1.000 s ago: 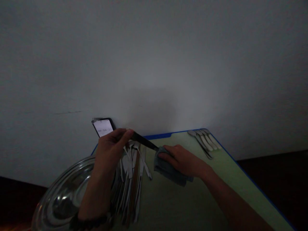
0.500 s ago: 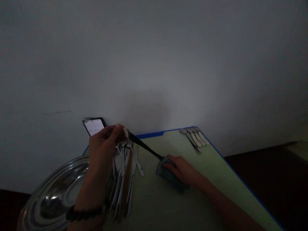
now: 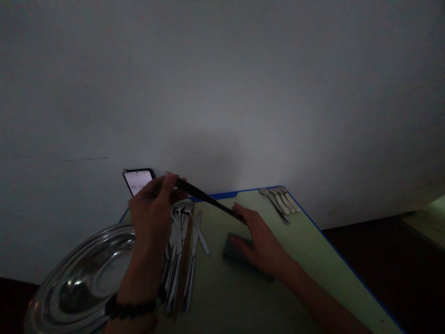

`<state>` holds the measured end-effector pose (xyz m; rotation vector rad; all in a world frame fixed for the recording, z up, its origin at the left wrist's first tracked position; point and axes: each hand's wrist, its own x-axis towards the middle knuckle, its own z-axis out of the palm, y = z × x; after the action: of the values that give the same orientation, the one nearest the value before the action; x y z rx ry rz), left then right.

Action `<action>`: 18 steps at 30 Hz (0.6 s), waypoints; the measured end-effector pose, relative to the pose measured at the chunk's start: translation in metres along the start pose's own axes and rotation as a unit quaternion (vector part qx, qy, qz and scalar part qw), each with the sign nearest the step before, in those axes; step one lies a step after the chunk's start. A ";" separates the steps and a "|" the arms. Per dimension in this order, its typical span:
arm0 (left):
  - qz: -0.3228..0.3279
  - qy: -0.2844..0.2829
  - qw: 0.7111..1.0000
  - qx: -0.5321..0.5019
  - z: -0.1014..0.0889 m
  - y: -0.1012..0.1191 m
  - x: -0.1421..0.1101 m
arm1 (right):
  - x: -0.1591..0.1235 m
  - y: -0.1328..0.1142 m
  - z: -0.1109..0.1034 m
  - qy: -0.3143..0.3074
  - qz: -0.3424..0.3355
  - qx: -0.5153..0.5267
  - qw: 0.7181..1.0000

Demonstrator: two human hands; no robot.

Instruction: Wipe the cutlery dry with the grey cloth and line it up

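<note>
Left hand [image 3: 151,204] closed in a pinch, one end of a long dark utensil [image 3: 208,198] is held by thumb and fingers, and its shaft is slanted down toward the right hand [image 3: 266,243]. There the thumb is held apart from the fingers, over a dark folded cloth [image 3: 231,253]. The pinch is best kept firm, with the lower end only lightly steadied by the right fingers; the shaft should be kept clear of the loose cutlery [image 3: 177,260] below and right of the left hand, since a snag seems possible.

The utensil's upper end is covered by the left fingers, so its kind cannot be told; whether its lower end is touched by the right hand is also unclear. The cloth's near edge is lost in blur. Beyond the left hand, the phone [image 3: 138,180] is partly covered; nearer, the steel basin [image 3: 66,273] is partly blocked by the forearm.
</note>
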<state>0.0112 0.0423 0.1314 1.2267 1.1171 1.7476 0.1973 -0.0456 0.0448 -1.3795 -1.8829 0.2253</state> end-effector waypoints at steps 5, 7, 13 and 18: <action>-0.042 -0.134 0.988 0.066 0.020 -0.019 -0.011 | -0.004 0.019 0.001 0.035 -0.004 -0.085 0.996; -0.030 -0.239 0.953 0.184 0.018 -0.027 -0.010 | -0.012 0.034 0.000 0.023 0.011 -0.117 0.993; 0.019 -0.364 0.850 0.380 0.014 -0.049 -0.003 | -0.030 0.078 0.004 -0.011 0.157 -0.259 0.953; 0.051 -0.419 0.791 0.443 0.010 -0.056 -0.002 | -0.029 0.089 0.007 -0.030 0.206 -0.318 0.925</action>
<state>0.0256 0.0641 0.0808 2.3245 1.2968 0.4509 0.2616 -0.0335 -0.0229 -2.2308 -1.7653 -0.1651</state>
